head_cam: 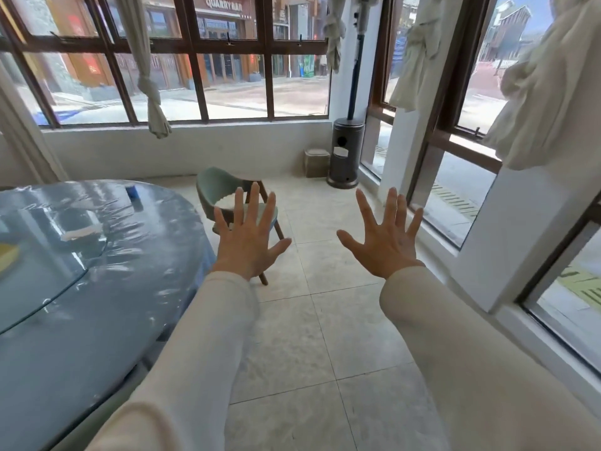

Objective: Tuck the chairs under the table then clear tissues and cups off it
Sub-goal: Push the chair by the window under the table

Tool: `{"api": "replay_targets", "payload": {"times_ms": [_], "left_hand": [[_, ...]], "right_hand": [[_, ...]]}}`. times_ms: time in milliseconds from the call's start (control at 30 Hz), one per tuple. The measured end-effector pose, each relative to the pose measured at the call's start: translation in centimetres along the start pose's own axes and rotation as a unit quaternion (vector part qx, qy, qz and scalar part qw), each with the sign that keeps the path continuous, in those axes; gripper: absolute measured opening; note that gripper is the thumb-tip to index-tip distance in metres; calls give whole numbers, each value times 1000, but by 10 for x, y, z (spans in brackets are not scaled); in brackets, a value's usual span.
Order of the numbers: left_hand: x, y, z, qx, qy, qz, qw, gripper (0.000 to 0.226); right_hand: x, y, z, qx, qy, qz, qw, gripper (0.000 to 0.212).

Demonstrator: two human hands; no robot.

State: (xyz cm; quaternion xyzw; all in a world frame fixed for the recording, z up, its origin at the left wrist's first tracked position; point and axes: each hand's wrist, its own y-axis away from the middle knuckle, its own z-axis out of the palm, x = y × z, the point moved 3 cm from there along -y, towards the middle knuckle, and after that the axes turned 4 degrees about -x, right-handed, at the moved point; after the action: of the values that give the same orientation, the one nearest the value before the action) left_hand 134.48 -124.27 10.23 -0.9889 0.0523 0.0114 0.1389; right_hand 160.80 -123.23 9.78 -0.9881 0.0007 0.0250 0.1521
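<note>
A: Where's the teal padded wooden-legged chair (211,185)?
B: Centre frame, standing clear of the round blue plastic-covered desk (97,288). Left hand (247,237) and right hand (387,244) spread, empty; grip its backrest with both, push straight under.

Dark patio heater (346,154) stood in the corner on the pale tiled floor (325,320), with a small beige box (317,162) just beside it. Brown-framed windows (195,60) ran along both walls. Cream curtains (153,92) hung tied in knots. Shopfronts (224,34) and a paved street showed outside.
</note>
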Motion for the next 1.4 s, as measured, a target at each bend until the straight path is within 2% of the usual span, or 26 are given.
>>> {"api": "replay_targets", "payload": {"times_ms": [167, 533, 700, 900, 1133, 1400], "left_hand": [[12, -97, 40, -8, -4, -11, 1000, 94], [32, -350, 113, -20, -6, -69, 997, 99], [22, -415, 139, -14, -2, -65, 998, 93], [-11, -558, 191, -2, -7, -64, 998, 92], [-60, -740, 233, -25, 7, -69, 997, 94], [-110, -905, 301, -38, 20, -80, 996, 94]], "right_hand": [[27, -97, 40, -8, -2, -7, 1000, 88], [81, -372, 111, -19, -31, -16, 999, 86], [80, -434, 140, -4, -15, -31, 999, 86], [65, -575, 200, -14, -1, -22, 1000, 86], [36, -748, 246, -55, -9, -4, 998, 85], [-3, -923, 304, -53, -11, -39, 998, 83]]}}
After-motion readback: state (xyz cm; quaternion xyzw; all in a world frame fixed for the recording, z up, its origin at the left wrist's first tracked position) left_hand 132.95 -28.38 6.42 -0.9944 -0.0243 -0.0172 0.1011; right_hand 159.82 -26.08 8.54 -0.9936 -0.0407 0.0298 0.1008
